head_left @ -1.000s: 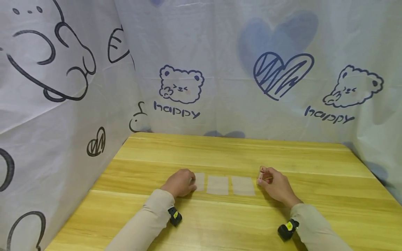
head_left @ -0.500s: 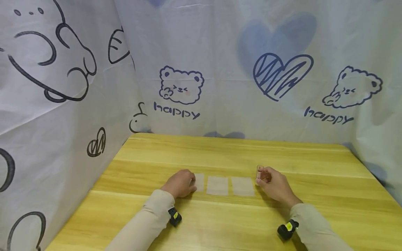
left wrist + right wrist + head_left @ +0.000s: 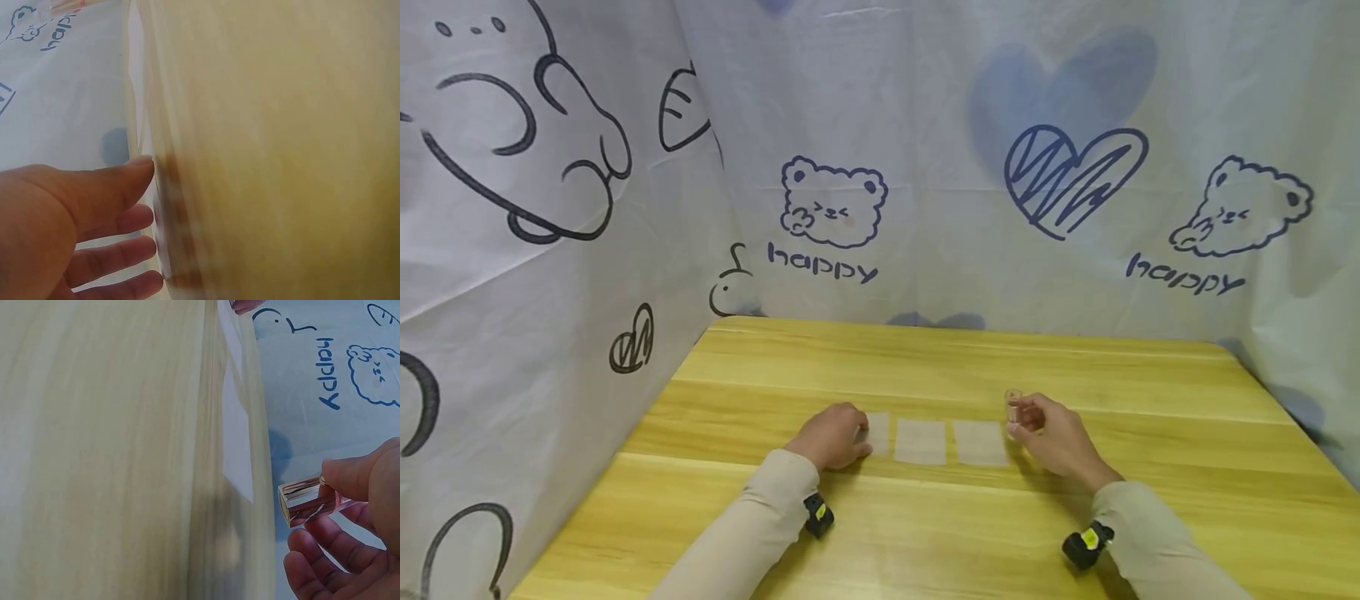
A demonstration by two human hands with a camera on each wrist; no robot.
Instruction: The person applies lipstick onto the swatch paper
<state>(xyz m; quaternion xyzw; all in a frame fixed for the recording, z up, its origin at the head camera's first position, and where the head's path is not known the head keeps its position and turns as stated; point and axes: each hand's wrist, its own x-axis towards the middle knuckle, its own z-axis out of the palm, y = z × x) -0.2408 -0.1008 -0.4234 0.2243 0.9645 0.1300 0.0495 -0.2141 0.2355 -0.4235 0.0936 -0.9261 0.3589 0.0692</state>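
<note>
My right hand [image 3: 1060,437] pinches a small shiny rose-gold lipstick tube [image 3: 307,499] between thumb and fingers, with a clear part toward the palm. In the head view the lipstick tube stands near upright, just right of the right-hand white paper square [image 3: 980,443]. On the left, my left hand [image 3: 832,437] rests its fingertips at the left-hand paper square [image 3: 877,435] and covers part of it. Its fingers [image 3: 115,253] lie relaxed and apart in the left wrist view, with nothing gripped. Between the hands lies the middle paper square [image 3: 921,442].
A wooden-patterned table [image 3: 887,533] carries the three squares in a row. White cloth [image 3: 925,167] printed with bears and hearts hangs behind it and along the sides. A black camera sits on each wrist, over beige sleeves [image 3: 741,521].
My right hand has shifted slightly left and up with the lipstick tube, now close by the right-hand square. The left hand has stayed in place.
</note>
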